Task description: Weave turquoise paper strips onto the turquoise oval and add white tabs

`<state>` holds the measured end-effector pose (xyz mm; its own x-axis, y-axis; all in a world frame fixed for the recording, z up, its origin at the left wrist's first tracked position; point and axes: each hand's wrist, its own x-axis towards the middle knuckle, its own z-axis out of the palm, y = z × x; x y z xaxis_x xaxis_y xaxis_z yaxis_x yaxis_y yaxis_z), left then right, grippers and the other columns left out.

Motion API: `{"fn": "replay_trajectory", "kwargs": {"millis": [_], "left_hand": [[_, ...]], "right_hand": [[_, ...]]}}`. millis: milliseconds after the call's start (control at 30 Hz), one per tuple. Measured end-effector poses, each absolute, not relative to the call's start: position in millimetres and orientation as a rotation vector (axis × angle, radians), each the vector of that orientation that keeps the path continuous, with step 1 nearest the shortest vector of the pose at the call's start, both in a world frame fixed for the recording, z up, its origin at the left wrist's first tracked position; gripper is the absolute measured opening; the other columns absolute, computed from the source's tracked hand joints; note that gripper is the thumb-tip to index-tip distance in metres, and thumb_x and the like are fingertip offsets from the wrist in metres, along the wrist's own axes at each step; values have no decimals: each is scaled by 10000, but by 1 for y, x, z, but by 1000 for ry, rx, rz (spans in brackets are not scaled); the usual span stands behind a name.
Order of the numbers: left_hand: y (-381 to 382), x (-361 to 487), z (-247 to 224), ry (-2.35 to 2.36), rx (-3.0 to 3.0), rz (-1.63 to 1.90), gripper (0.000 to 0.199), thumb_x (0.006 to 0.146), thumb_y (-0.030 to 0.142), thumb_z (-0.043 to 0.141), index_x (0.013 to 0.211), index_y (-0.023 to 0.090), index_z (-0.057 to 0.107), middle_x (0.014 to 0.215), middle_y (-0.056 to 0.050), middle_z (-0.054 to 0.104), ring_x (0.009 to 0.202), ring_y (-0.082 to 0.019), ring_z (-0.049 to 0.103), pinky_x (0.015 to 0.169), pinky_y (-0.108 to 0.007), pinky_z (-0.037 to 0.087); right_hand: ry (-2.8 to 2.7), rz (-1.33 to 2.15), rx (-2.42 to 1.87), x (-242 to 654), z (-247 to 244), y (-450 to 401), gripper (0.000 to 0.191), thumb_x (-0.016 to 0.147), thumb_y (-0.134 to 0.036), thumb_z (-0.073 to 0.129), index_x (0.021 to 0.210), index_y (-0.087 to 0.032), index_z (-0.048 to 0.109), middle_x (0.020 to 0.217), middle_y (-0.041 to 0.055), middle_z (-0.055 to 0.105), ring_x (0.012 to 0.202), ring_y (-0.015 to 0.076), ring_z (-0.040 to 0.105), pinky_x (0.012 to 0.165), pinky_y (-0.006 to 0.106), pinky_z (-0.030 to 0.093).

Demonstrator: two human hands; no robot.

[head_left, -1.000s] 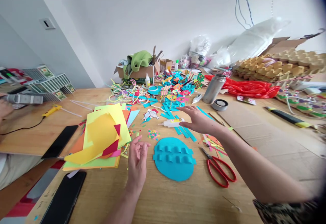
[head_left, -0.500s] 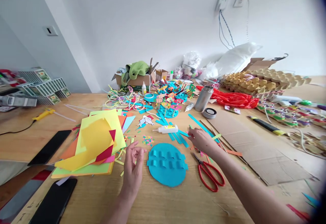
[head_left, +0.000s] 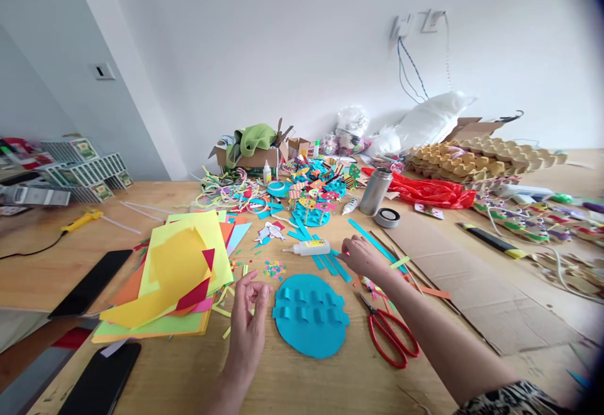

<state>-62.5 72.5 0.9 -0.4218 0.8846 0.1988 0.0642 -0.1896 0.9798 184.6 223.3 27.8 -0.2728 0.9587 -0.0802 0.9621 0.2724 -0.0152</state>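
Observation:
A round blue paper piece (head_left: pixel 311 339) with two rows of raised loops lies flat in front of me. To its left, my left hand (head_left: pixel 250 305) is raised with nothing in it, the fingers curled loosely and apart. My right hand (head_left: pixel 361 256) reaches past the circle's upper right, its fingertips pressed together at the end of blue paper strips (head_left: pixel 337 268); what they pinch is too small to make out. Beside those strips lies a glue bottle (head_left: pixel 311 248) on its side. Red-handled scissors (head_left: pixel 389 333) rest right of the circle, under my right forearm.
Stacked coloured paper (head_left: pixel 174 270) and two black phones (head_left: pixel 92 283) are on the left. Behind stand a metal flask (head_left: pixel 376 190) and a pile of paper crafts (head_left: pixel 316 182). Cardboard (head_left: pixel 472 283) and a cutter (head_left: pixel 493 241) lie at right.
My right hand has shifted slightly left, onto the ends of the blue strips. The view has tilted up a little, and a patterned sleeve now shows at lower right.

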Motion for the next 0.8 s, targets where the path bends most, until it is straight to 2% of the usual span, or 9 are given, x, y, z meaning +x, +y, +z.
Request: {"fn": "replay_trajectory", "kwargs": {"millis": [67, 200, 367, 567, 800], "left_hand": [[73, -62, 0, 1453, 1133, 1684, 428, 845, 527, 582, 1131, 210, 536, 813, -39, 649, 833, -212, 645, 757, -338, 501], [73, -62, -1, 1450, 1140, 1668, 427, 859, 524, 562, 1149, 214, 518, 824, -34, 649, 876, -216, 649, 753, -333, 505], [72, -61, -3, 1423, 1162, 1648, 409, 876, 495, 555, 1164, 213, 489, 836, -27, 638, 838, -200, 638, 777, -342, 506], [72, -62, -2, 1419, 1190, 1641, 383, 872, 475, 568, 1141, 212, 488, 821, -18, 631, 797, -183, 628, 761, -321, 511], [74, -63, -4, 1423, 1195, 1650, 390, 878, 474, 562, 1157, 212, 486, 829, -23, 637, 819, -191, 636, 762, -328, 513]], "right_hand": [[2429, -137, 1840, 182, 28, 220, 226, 878, -330, 559, 903, -147, 689, 974, 142, 710, 1036, 266, 604, 881, 325, 407], [2338, -165, 1863, 176, 25, 213, 284, 882, -348, 572, 931, -93, 688, 1056, 189, 687, 1077, 275, 595, 914, 354, 416], [2277, -216, 1905, 172, 23, 211, 300, 912, -374, 575, 1102, -146, 619, 1176, 92, 622, 1074, 223, 589, 930, 447, 463], [2221, -349, 1986, 168, 19, 212, 329, 918, -344, 578, 1192, -163, 574, 1205, 94, 592, 1012, 209, 609, 855, 413, 522], [2186, -421, 2101, 178, 25, 216, 284, 922, -360, 569, 1120, -159, 599, 1106, 64, 629, 929, 179, 627, 809, 386, 530]]}}
